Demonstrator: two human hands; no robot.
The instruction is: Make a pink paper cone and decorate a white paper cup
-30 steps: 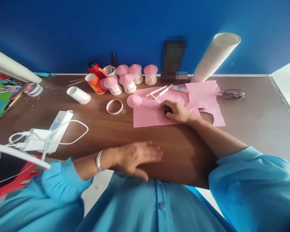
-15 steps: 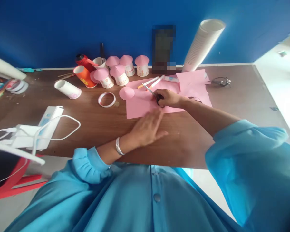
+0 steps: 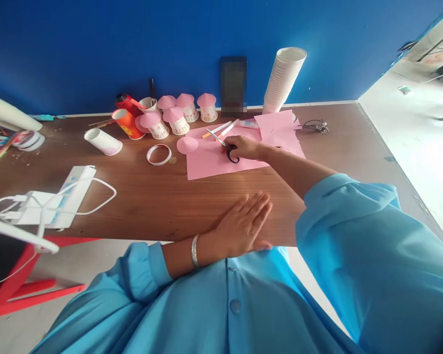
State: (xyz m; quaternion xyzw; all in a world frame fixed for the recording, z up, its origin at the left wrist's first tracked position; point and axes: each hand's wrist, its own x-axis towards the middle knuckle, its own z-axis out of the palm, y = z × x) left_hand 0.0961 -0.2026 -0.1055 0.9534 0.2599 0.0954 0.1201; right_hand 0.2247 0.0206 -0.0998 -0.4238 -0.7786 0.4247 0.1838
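My right hand (image 3: 243,146) grips a pair of scissors (image 3: 232,156) with dark handles, low over the pink paper (image 3: 203,167). The blades point to the far left, beside white pens (image 3: 229,129). My left hand (image 3: 243,223) is open near the table's front edge, its fingers stretched out and holding nothing. A pink paper cone (image 3: 187,144) rests at the paper's left corner. Behind it stand several small printed paper cups (image 3: 208,114) topped with pink cones. Cut pink pieces (image 3: 275,129) lie on the right part of the paper.
A roll of tape (image 3: 158,154) and a tipped paper cup (image 3: 103,141) lie to the left. Beyond are an orange cup (image 3: 127,124) and a phone-like dark slab (image 3: 234,86). A tall stack of cups (image 3: 284,78) leans right. Glasses (image 3: 315,126) and a power strip (image 3: 76,196) flank the table.
My left hand has drawn back from the paper's edge toward my body. The right hand still holds the scissors over the paper. The whole view has shifted slightly.
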